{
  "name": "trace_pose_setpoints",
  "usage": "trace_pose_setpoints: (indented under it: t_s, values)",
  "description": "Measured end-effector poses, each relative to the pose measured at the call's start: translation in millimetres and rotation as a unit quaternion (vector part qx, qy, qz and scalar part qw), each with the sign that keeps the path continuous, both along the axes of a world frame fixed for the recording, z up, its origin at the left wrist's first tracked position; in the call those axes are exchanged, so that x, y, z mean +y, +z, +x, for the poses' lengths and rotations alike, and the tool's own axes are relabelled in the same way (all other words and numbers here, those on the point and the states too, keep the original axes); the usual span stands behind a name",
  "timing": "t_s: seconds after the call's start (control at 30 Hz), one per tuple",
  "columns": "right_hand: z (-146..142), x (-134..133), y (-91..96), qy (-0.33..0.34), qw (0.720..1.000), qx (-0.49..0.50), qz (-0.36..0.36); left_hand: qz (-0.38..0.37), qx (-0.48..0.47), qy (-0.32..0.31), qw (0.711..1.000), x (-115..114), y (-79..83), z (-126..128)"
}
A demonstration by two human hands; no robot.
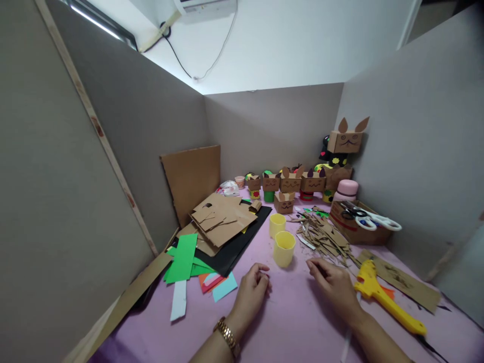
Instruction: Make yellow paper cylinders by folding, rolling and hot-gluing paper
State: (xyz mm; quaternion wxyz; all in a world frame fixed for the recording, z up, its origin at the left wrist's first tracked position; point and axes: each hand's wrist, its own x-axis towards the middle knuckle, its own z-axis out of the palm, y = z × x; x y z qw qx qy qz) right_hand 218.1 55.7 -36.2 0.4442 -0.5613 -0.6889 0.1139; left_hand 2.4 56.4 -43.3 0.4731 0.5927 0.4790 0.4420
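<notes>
Pink tabletop (291, 322): near yellow cup (284, 256) at centre, far yellow cup (276, 229) just beyond. Left hand (251, 293) loosely curled, thumb and fingers apart; right hand (336, 288) curled, cannot tell whether fingertips meet.

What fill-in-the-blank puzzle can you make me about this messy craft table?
1. The two open-topped containers standing close together are coloured ____.
2. The glue gun lies beside the person's ____ hand.
3. The white-handled scissors rest on a cardboard ____.
4. The bottle near those scissors is coloured ____.

Missing words: yellow; right; box; pink.
</notes>
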Motion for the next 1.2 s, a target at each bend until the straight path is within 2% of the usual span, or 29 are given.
trace_pose_setpoints:
  t_s: [0.2, 0.5, 0.83, 1.2]
  values:
    - [-3.1, -2.3, -2.2, 0.012, 1.0, 0.0, -0.019, 0.017, 0.012, -0.009, 1.0, -3.4, -1.4, -4.0]
    - [-7.3, -1.3, -2.1, 0.034, 0.999, -0.015, -0.019, 0.005, 0.014, -0.015, 1.0, 1.4, -5.0, -3.2]
    - [-8.8, 0.6, -11.1, 0.047, 0.998, -0.029, -0.021, -0.001, 0.017, -0.021, 1.0, -0.1, -4.6, -3.2]
    - [-8.4, 0.9, -8.5, 0.026, 0.998, -0.05, -0.002, 0.012, 0.032, -0.028, 0.999, -2.4, -2.2, -3.8]
